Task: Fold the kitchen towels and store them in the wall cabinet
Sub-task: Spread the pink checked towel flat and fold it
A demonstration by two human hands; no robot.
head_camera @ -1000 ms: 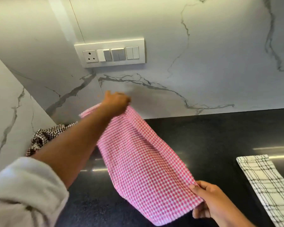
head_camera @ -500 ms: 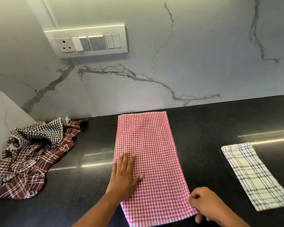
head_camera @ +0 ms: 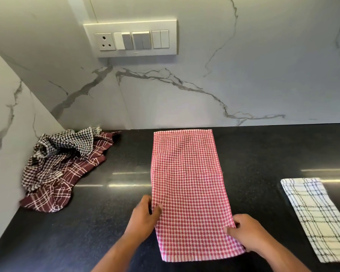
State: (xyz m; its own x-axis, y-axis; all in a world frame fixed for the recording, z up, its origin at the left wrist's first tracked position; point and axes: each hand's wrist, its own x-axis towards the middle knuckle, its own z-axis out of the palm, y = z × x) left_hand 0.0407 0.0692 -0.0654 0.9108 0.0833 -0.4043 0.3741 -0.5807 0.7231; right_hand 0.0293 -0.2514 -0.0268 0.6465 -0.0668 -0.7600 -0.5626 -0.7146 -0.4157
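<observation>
A red-and-white checked towel (head_camera: 188, 185) lies flat as a long folded strip on the black counter (head_camera: 110, 222), running from the wall toward me. My left hand (head_camera: 143, 218) pinches its left edge near the front, thumb on top. My right hand (head_camera: 245, 232) pinches the right edge near the front corner. A folded white towel with dark plaid lines (head_camera: 318, 218) lies to the right. In the left corner sits a crumpled heap: a black-and-white checked towel (head_camera: 61, 152) on a maroon plaid towel (head_camera: 61, 185). No wall cabinet is in view.
A marble backsplash (head_camera: 243, 85) rises behind the counter and a marble side wall (head_camera: 6, 134) closes the left. A white switch and socket panel (head_camera: 132, 39) is mounted on the backsplash above the towels.
The red towel went from being held up in the air to lying flat on the counter. My left hand moved from pressing flat on the towel to gripping its left edge.
</observation>
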